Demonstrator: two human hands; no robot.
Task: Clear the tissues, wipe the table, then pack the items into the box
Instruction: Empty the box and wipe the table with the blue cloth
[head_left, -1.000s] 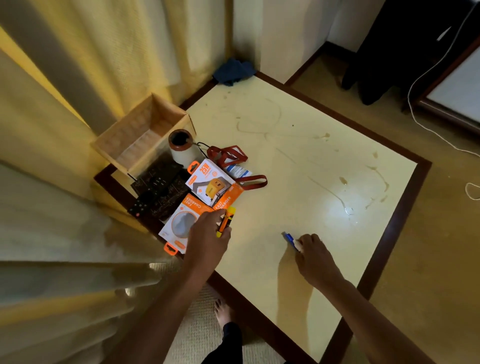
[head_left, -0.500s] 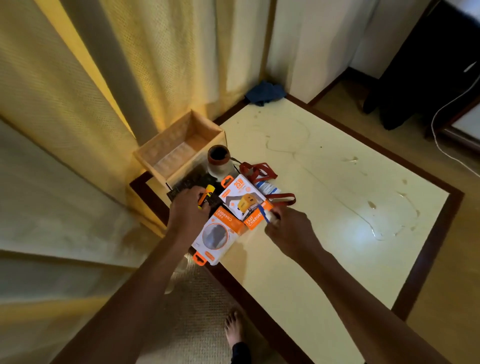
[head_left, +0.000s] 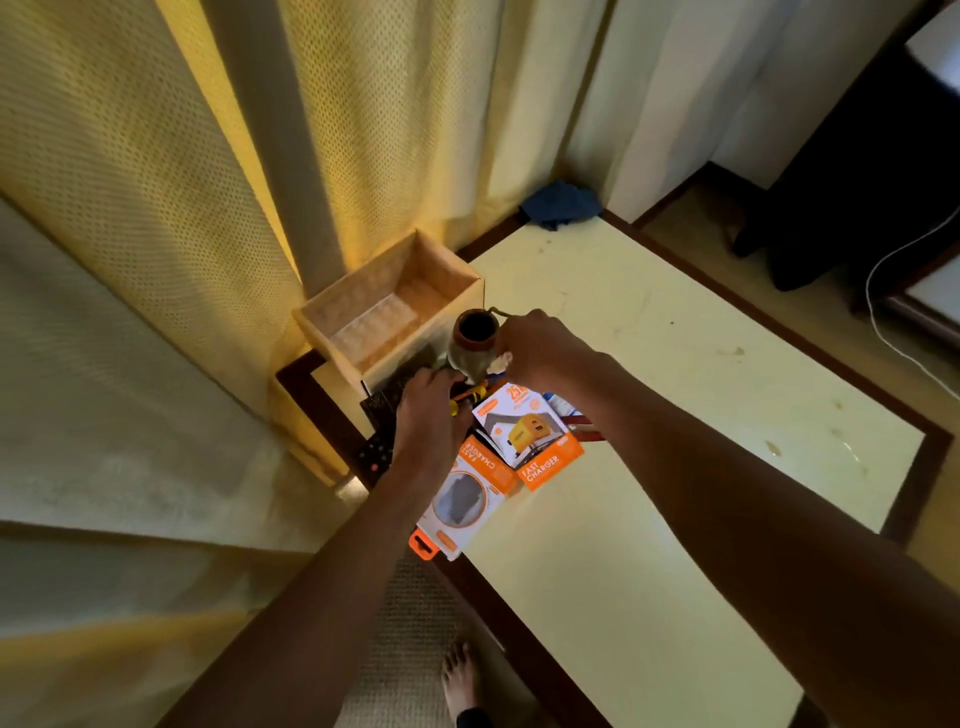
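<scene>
An open woven box stands on the table's far left corner. In front of it sits a small brown-rimmed pot. My left hand holds a yellow-orange tool just below the pot, over dark remotes. My right hand is curled beside the pot, gripping a thin pen whose tip pokes out at the pot's rim. Two orange-and-white charger packs lie beside my left wrist. My right arm hides the red lanyard.
A blue cloth lies at the table's far corner. The cream table has a dark border and wet streaks at its right. Yellow curtains hang at left. A white cable runs over the floor at right. My bare foot is below the table edge.
My right hand took the blue pen off the table and carried it left to the pot. My left hand moved the yellow-orange tool up towards the pot. The view swung left.
</scene>
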